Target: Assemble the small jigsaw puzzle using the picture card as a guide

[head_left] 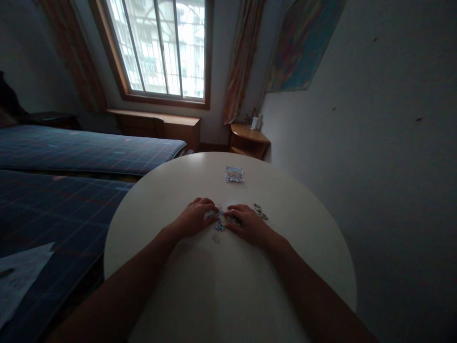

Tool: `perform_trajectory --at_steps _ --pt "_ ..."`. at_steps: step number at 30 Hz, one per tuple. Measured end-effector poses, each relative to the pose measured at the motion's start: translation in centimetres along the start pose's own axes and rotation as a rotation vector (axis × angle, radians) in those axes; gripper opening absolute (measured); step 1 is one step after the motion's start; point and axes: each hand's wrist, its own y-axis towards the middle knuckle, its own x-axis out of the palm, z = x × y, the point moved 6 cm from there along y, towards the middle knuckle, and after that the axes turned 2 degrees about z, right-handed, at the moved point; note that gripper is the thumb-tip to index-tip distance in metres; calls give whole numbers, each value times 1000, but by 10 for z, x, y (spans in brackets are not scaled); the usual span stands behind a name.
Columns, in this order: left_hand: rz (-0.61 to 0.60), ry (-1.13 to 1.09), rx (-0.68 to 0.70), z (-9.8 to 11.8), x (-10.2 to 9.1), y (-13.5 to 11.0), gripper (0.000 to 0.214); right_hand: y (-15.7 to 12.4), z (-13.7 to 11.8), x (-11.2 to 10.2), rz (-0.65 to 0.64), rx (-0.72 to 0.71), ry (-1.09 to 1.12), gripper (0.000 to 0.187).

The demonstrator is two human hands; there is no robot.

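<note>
Daylight from the barred window (193,57) at the far side leaves the rest of the room dim, and through my feed the round white worktop (307,214) is the brightest surface near the hands. Two plaid mattresses lie to the left, the far one (89,150) and the near one (60,205), with a white paper (24,274) at the near left edge. Against the far wall, right of the curtain (241,62), I see a corner cabinet (248,133).

Small loose pieces (219,226), blue and pale, lie in a heap at the middle of the worktop, between the two hands and partly under their fingers. I have the left hand (194,217) curved over the heap's left side and the right hand (248,225) over its right, fingertips near each other with a narrow gap; I cannot tell whether either one pinches a piece. That facing curl probably stops the pieces from scattering.

A second small cluster (260,211) sits just right of the right hand, perhaps set aside so it doesn't mix in. Paler pieces (216,238) lie nearer. Beyond, a small printed card (234,174) lies flat, apart from the heap, presumably where it can be seen without crowding the fingers.
</note>
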Motion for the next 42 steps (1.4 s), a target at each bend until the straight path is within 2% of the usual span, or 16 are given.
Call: perform_trajectory --at_steps 3,5,13,16,18,21,23,25,27,29,31,36,38,42 --pt "13 -15 -2 1 1 2 19 2 -1 -9 15 -4 38 17" --pt "25 -24 -15 0 1 4 21 2 1 -14 15 14 47 14" --pt "80 -5 -94 -11 -2 8 26 -6 28 -26 52 175 241 24" --pt "90 -2 -98 -13 -5 6 29 -12 48 -39 103 254 277 24" --pt "57 -4 -76 -10 -4 3 41 -19 62 -50 154 298 244 25" --pt "-72 16 -13 3 7 -1 70 -28 77 -54 72 350 144 44" --pt "-159 48 18 12 17 -3 87 -32 77 -45 -77 364 63 76" --pt "-185 75 24 18 25 -3 90 -34 70 -30 -238 365 5 106" --pt "-154 91 5 21 30 -1 80 -31 52 -15 -322 302 -8 118" --pt "-104 81 -15 20 33 2 70 -25 30 0 -351 206 -4 110" --pt "-57 45 -22 17 34 4 62 -17 13 9 -293 130 -24 86" --pt "-11 1 -32 14 31 6 48 3 -5 9 -7 -11 -65 45" --pt "-5 -2 -32 16 30 5 49 9 -1 4 76 9 -65 33" --pt "-35 -21 16 25 29 1 67 16 17 -5 215 186 18 16"
